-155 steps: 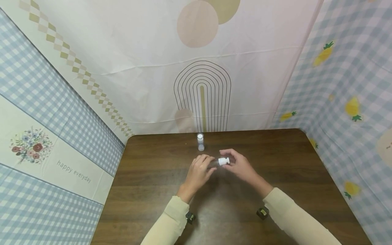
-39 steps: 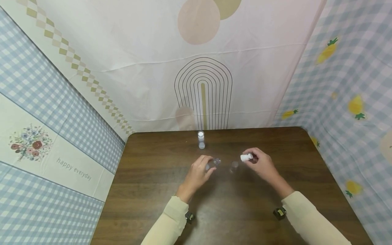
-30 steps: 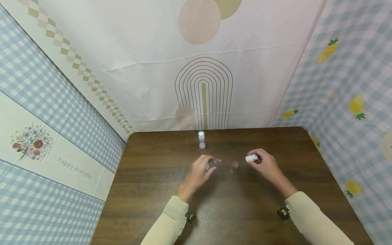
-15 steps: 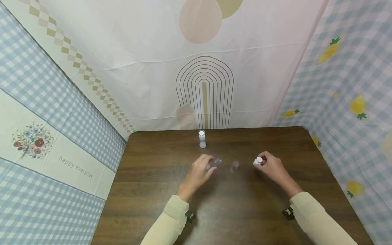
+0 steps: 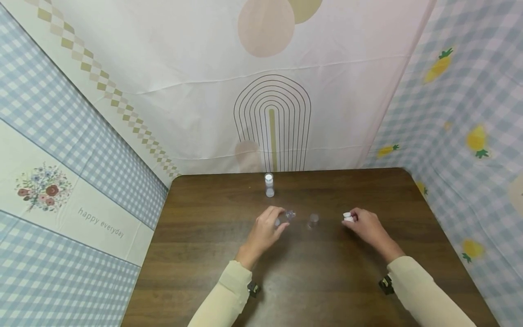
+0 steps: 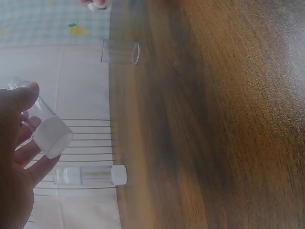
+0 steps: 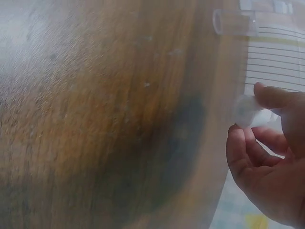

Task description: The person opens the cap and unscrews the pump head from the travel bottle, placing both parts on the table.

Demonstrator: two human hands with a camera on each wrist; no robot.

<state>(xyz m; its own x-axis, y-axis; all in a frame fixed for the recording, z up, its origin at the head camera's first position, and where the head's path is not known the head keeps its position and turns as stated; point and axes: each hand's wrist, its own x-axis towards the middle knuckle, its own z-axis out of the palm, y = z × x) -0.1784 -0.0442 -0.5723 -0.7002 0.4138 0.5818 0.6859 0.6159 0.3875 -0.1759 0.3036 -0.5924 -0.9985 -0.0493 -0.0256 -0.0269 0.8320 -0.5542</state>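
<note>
My left hand (image 5: 263, 229) grips a small clear bottle (image 6: 43, 110) tilted over the table, its narrow bare neck pointing away and its white base showing below the fingers. Thumb and fingers of my right hand (image 5: 369, 229) pinch a small white bottle top (image 5: 347, 216), low over the right side of the table; in the right wrist view the white piece (image 7: 247, 110) is blurred and partly covered by the thumb. Between the two hands stands a clear cylindrical cover (image 5: 313, 220), apart from both.
A second small clear bottle (image 5: 269, 185) with a white top and base stands upright near the back edge of the brown wooden table (image 5: 220, 272). Patterned cloth hangs (image 5: 196, 122) behind the table and along both sides.
The white top, earlier at the bottle in my left hand, has come away rightward with my right hand, then turned upright and lowered. The clear cover came into view between the hands. The left hand stays nearly still.
</note>
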